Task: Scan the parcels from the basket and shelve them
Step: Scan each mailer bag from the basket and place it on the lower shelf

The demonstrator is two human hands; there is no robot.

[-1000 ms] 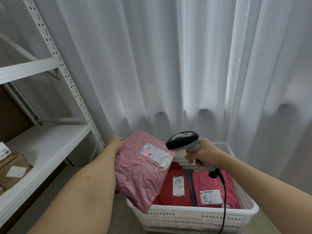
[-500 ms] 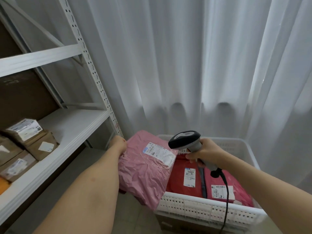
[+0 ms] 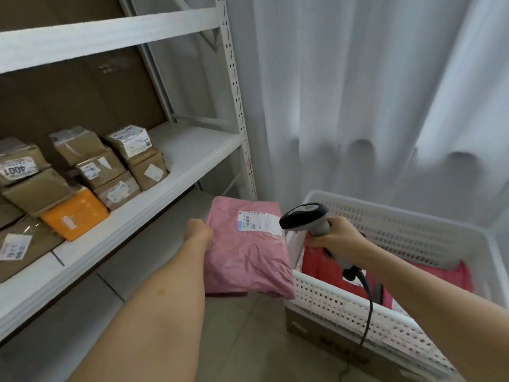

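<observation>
Left hand (image 3: 199, 232) grips pink parcel (image 3: 248, 257) between shelf (image 3: 176, 172), basket (image 3: 344, 307).

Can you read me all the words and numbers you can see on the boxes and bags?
"4001", seen upside down, on the label of the brown box at the far left of the shelf.
White marks on the orange parcel: too blurred to read.
Label on the pink parcel in the left hand: print too small to read.
Labels on the other brown boxes: too blurred to read.
</observation>
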